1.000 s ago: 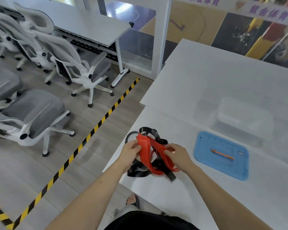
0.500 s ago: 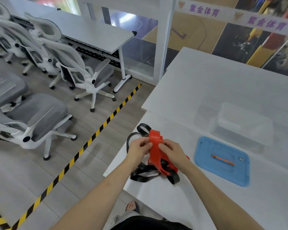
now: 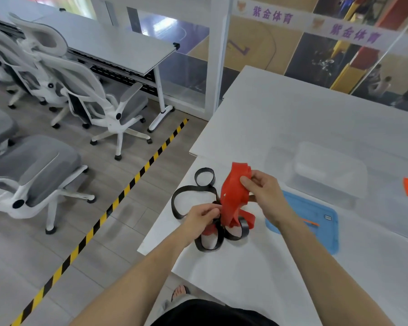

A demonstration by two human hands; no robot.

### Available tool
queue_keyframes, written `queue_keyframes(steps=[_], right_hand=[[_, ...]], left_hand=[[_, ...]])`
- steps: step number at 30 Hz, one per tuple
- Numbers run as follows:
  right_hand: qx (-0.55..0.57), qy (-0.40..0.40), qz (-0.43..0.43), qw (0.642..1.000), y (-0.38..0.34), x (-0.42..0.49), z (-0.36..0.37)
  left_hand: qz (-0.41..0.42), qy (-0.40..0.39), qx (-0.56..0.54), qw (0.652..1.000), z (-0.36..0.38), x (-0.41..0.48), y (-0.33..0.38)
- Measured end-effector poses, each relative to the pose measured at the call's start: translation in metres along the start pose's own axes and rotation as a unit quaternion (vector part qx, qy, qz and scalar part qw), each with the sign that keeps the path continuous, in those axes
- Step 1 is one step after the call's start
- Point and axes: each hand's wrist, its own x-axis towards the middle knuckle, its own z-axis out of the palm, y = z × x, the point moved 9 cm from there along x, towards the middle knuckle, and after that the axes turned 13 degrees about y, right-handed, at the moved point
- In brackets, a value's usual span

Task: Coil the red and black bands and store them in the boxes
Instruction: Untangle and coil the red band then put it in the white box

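- Red band (image 3: 233,196), bunched into folds, stands lifted over the near-left part of the white tabletop (image 3: 245,267). Its lower end trails down among the loops of the black band (image 3: 243,229).
- The right hand (image 3: 264,191) has its grip clenched on the upper part of the red band, thumb against fingers.
- The left hand (image 3: 201,217) is lower and to the left. Its grip pinches the red band's lower part, where it crosses the black band.
- The black band lies on the tabletop in several loose loops, to the left of the red band and beneath it.
- A clear box (image 3: 327,172) sits farther right on the tabletop.
- A blue lid (image 3: 325,236) lies flat just on the near side of the box, with a thin orange stick (image 3: 312,223) on it.
- Grey office chairs (image 3: 99,107) stand on the floor at left, beyond a yellow-and-black floor stripe (image 3: 118,198).
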Motion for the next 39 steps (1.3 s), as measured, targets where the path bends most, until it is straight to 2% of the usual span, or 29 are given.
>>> queue_keyframes(steps=[6,9,12,16,20,24,27,30,32,35,37,39], right_hand=[[0.106,0.012,0.054,0.993,-0.002,0.006,-0.015],[0.161,0.025,0.089,0.983,0.005,0.008,-0.014],[0.153,0.028,0.101,0.983,0.007,0.011,-0.019],[-0.001,0.006,0.103,0.995,0.017,0.018,-0.027],[-0.151,0.003,0.118,0.981,0.041,0.028,-0.034],[-0.280,0.004,0.065,0.958,0.054,0.033,-0.033],[-0.371,0.034,-0.013,0.928,0.057,0.038,-0.033],[-0.362,0.064,-0.070,0.927,0.052,0.039,-0.037],[-0.358,-0.018,-0.112,0.927,0.051,0.039,-0.026],[-0.440,-0.150,-0.168,0.869,0.052,0.035,-0.003],[-0.468,-0.183,-0.211,0.838,0.048,0.033,0.011],[-0.454,-0.196,-0.220,0.841,0.040,0.031,0.022]], left_hand=[[0.055,-0.087,0.010,0.995,0.025,-0.007,0.018],[0.050,-0.088,0.022,0.995,0.032,-0.006,0.019],[0.050,-0.069,0.044,0.995,0.028,-0.005,0.016],[0.050,-0.068,0.018,0.996,0.018,-0.010,0.014],[0.040,-0.036,-0.035,0.998,0.002,-0.011,0.020],[0.065,-0.040,-0.006,0.997,-0.006,-0.011,0.041],[0.078,-0.034,0.058,0.995,-0.007,-0.011,0.055],[0.095,-0.052,0.111,0.988,0.001,-0.015,0.068],[0.102,-0.062,0.134,0.984,0.005,-0.018,0.072],[0.115,-0.068,0.146,0.980,0.005,-0.019,0.077],[0.120,-0.072,0.146,0.979,0.004,-0.018,0.081],[0.124,-0.070,0.139,0.980,0.001,-0.016,0.083]])
